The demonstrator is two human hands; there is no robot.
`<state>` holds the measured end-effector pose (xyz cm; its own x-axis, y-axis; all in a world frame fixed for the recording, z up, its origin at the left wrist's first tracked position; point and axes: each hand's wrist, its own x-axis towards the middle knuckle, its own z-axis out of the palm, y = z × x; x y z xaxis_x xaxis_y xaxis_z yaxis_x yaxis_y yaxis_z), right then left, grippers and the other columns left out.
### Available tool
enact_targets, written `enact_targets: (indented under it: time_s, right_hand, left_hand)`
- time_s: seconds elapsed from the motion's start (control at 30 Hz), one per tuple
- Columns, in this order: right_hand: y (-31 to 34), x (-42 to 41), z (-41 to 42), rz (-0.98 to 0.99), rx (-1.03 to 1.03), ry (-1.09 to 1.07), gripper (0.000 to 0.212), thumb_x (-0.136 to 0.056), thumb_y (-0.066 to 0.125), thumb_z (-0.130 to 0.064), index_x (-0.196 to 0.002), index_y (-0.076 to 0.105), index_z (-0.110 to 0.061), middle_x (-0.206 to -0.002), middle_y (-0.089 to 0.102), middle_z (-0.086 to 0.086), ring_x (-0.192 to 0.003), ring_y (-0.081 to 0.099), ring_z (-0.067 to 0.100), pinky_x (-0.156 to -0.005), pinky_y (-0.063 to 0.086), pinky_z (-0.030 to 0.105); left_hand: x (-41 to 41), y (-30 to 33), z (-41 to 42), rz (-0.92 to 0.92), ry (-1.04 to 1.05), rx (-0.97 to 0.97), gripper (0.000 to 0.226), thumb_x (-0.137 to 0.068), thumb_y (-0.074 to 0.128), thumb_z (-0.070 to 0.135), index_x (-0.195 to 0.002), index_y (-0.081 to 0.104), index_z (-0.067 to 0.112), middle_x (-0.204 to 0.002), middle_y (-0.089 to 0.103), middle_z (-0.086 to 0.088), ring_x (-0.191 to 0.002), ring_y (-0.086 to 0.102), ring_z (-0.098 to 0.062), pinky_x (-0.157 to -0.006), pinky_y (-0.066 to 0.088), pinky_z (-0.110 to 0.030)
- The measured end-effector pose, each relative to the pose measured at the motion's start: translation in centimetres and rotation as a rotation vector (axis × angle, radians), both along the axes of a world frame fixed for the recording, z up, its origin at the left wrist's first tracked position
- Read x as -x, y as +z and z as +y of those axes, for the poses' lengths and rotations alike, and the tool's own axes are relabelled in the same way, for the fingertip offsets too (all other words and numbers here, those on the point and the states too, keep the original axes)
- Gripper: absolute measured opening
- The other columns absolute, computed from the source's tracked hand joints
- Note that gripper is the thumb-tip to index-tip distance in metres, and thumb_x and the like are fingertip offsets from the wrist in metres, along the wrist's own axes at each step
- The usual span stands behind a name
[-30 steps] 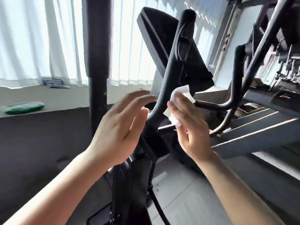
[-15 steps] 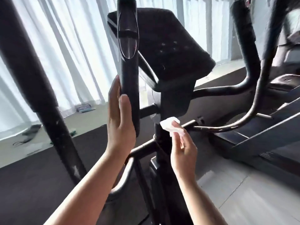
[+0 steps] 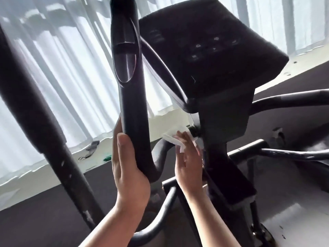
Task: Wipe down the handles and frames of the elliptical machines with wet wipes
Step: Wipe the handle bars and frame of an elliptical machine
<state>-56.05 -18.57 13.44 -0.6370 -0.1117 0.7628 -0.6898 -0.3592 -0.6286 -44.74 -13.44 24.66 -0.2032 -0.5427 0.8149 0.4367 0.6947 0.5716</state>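
Nearest, left hand flat against the near side of the fixed handlebar grip, fingers straight and together, thumb lying up the front of the tube; steadying by pressure, nothing clasped. Beside it, right hand reaching in under the console, fingers nearly straight, pressing a crumpled white wet wipe toward the junction where the bolt knob meets the centre column. Wipe pinned under the fingertips; whether the thumb pinches it from behind cannot be told. Wipe touching the frame just left of the knob, below the lower left corner of the console.

Step in hand, by judgement: wiping the frame joint beneath the console, with the grip already held still for it. Handle itself not under the wipe at this moment.

Next move likely calls for: dragging the wipe down the column or out along the curved bar running from the grip's lower end, keeping pressure even round the tube, and refolding the wipe if soiled. Care needed round the knob's recess, where a flat press will skip the edges.

Farther off, a thick dark moving arm at far left, a window ledge with small dark and green items, too blurred to name, and white curtains behind.
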Motion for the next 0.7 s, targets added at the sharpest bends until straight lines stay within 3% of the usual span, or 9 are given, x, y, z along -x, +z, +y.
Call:
enact_targets:
  time_s: [0.1,0.17,0.23,0.33,0.4,0.47,0.53,0.63,0.7]
  right_hand:
    - [1.2,-3.3,2.4,-0.282,0.083,0.509,0.030,-0.098,0.046,-0.036,-0.119,0.066,-0.028,-0.126,0.065,-0.016,-0.128,0.052,0.003,-0.109,0.040,0.032]
    - [1.9,-4.2,5.1,-0.367,0.107,0.698,0.039,-0.095,0.048,-0.047,-0.119,0.067,-0.023,-0.123,0.066,-0.018,-0.124,0.056,0.003,-0.105,0.041,0.020]
    - [2.5,-4.8,7.9,-0.315,0.139,0.824,0.049,-0.095,0.047,-0.053,-0.123,0.068,-0.017,-0.125,0.067,-0.014,-0.125,0.056,0.005,-0.103,0.042,0.018]
    - [3.2,-4.7,10.2,-0.273,0.177,0.954,0.037,-0.096,0.048,-0.051,-0.114,0.072,-0.030,-0.115,0.070,-0.015,-0.114,0.064,0.008,-0.093,0.052,0.025]
    - [3.3,-3.5,9.8,-0.339,0.216,0.797,0.028,-0.098,0.049,-0.043,-0.108,0.071,-0.029,-0.104,0.073,-0.017,-0.100,0.069,0.006,-0.085,0.056,0.024]
    - [3.5,-1.4,8.4,-0.277,0.213,0.415,0.024,-0.095,0.046,-0.032,-0.108,0.066,-0.028,-0.100,0.071,-0.023,-0.092,0.068,0.001,-0.083,0.052,0.014]
    - [3.3,0.8,5.9,-0.103,0.166,0.116,0.032,-0.093,0.044,-0.015,-0.115,0.066,-0.018,-0.115,0.069,-0.009,-0.110,0.065,0.011,-0.094,0.049,0.020]
    - [2.4,2.5,1.9,0.102,-0.079,-0.010,0.044,-0.089,0.036,-0.009,-0.121,0.065,-0.004,-0.130,0.063,0.012,-0.129,0.052,0.027,-0.110,0.037,0.035]
    - [1.7,2.0,0.7,0.097,-0.142,0.012,0.042,-0.090,0.037,-0.012,-0.119,0.066,-0.002,-0.129,0.064,0.011,-0.130,0.051,0.026,-0.113,0.033,0.030]
  left_hand:
    - [0.0,0.0,-0.4,-0.003,0.042,-0.032,0.053,-0.090,0.034,0.055,-0.129,0.056,0.026,-0.131,0.061,-0.010,-0.122,0.055,-0.015,-0.098,0.038,-0.020]
    - [0.0,-0.1,-0.5,0.002,0.063,-0.044,0.058,-0.088,0.035,0.055,-0.130,0.055,0.020,-0.130,0.061,-0.010,-0.121,0.056,-0.015,-0.099,0.039,-0.026]
    - [0.1,-0.2,-0.4,0.018,0.069,-0.060,0.064,-0.087,0.036,0.055,-0.134,0.053,0.014,-0.131,0.061,-0.009,-0.124,0.055,-0.017,-0.101,0.040,-0.029]
    - [0.1,-0.2,-0.5,0.031,0.076,-0.055,0.067,-0.088,0.036,0.054,-0.138,0.050,0.011,-0.138,0.057,-0.010,-0.132,0.050,-0.023,-0.111,0.038,-0.038]
    - [0.0,-0.2,-0.5,0.008,0.082,-0.041,0.066,-0.089,0.036,0.053,-0.138,0.049,0.013,-0.141,0.054,-0.012,-0.135,0.047,-0.025,-0.117,0.030,-0.046]
    - [-0.1,-0.4,-0.5,0.010,0.105,-0.059,0.069,-0.088,0.037,0.056,-0.139,0.049,0.011,-0.142,0.054,-0.012,-0.136,0.046,-0.026,-0.118,0.027,-0.051]
    - [-0.2,-0.5,-0.6,0.023,0.122,-0.066,0.075,-0.088,0.045,0.064,-0.141,0.048,0.010,-0.142,0.054,-0.012,-0.136,0.045,-0.026,-0.117,0.026,-0.052]
    - [-0.1,-0.4,-0.4,0.012,0.112,-0.060,0.092,-0.079,0.051,0.075,-0.143,0.046,0.009,-0.144,0.052,-0.013,-0.137,0.044,-0.026,-0.118,0.027,-0.049]
    - [-0.1,-0.4,-0.3,0.018,0.088,-0.053,0.094,-0.079,0.050,0.074,-0.144,0.044,0.006,-0.145,0.051,-0.013,-0.138,0.044,-0.025,-0.118,0.029,-0.046]
